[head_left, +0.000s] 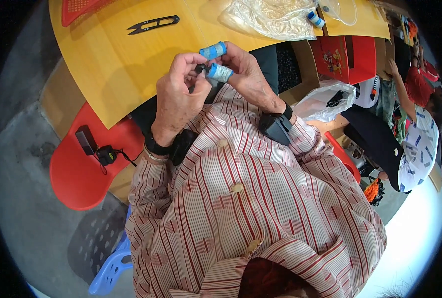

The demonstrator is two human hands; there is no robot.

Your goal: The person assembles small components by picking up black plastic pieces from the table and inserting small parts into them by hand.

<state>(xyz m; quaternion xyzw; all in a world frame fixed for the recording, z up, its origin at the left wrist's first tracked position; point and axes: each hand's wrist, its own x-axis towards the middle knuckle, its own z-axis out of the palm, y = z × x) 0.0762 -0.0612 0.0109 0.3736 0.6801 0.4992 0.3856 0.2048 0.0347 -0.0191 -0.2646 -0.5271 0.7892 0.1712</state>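
Both hands meet over the near edge of the yellow table, around a small black piece (pixel 200 68) whose kind I cannot make out. My left hand (pixel 180 92) is closed, its thumb and fingertips pinching the piece. My right hand (pixel 248 74) is closed on it from the other side. Blue-and-grey tape wraps (pixel 220 73) cover the right thumb and a forefinger, and the fingertips partly hide the piece. Black thread snips (pixel 154 24) lie on the table beyond my left hand.
The yellow table (pixel 97 64) carries a crumpled clear plastic bag (pixel 270 19) and a red basket (pixel 77 11). Right of me stand an open carton (pixel 305 67) of black pieces and a red box (pixel 362 59). A red stool (pixel 77 179) holds black adapters. Another person (pixel 419 144) works at far right.
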